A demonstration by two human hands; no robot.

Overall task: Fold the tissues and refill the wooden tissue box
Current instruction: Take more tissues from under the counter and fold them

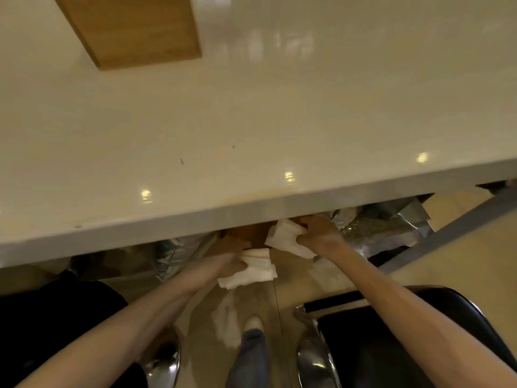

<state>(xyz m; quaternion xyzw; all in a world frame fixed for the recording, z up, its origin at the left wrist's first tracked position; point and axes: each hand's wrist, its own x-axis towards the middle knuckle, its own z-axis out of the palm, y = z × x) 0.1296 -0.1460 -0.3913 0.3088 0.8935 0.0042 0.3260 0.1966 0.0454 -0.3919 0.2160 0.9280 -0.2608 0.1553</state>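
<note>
Below the white table [251, 163] edge, left hand [229, 264] and right hand [316, 233] each grip tissues [251, 271].

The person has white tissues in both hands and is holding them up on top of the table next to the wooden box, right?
Not quite. Both hands do hold white tissues, but the left hand and right hand are below the table edge, not on top of it. The head view shows only the wooden box sitting on the tabletop, far from the tissues.
</note>
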